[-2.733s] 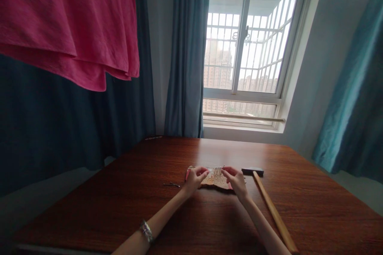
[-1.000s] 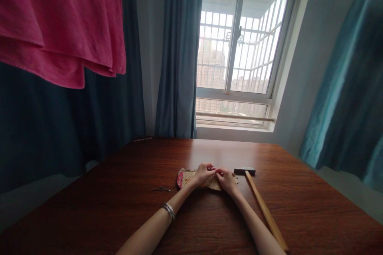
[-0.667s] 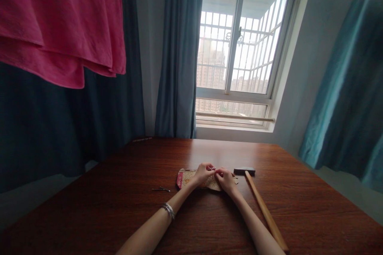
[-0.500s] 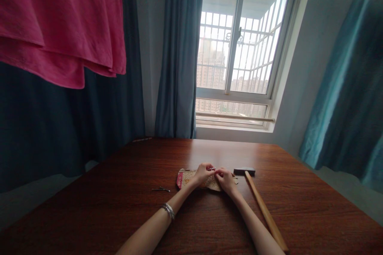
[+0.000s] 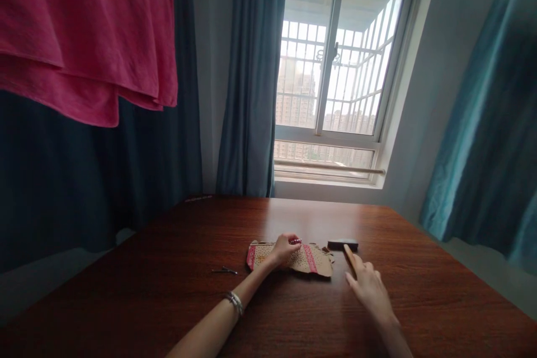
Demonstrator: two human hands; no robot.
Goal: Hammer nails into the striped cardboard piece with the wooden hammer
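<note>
A torn piece of tan cardboard (image 5: 321,264) with pink bands and dark dots lies flat on the table. My left hand (image 5: 286,250) rests over its middle, fingertips pinched together; whatever is between them is too small and hidden to name. To the right lies a hammer with a dark head (image 5: 342,245) and a wooden handle (image 5: 349,257). My right hand (image 5: 370,286) is over that handle, thumb on the left side and fingers stretched out on the other. Most of the handle is hidden beneath the hand and wrist.
A few thin metal pieces (image 5: 226,270), perhaps nails, lie left of the cardboard on the brown wooden table (image 5: 293,319). Behind stand a barred window (image 5: 331,67) and blue curtains (image 5: 251,95). A pink cloth (image 5: 92,39) hangs at upper left.
My right hand has left the cardboard and moved right and nearer to me, onto the hammer's handle. My left hand has stayed pinched over the cardboard.
</note>
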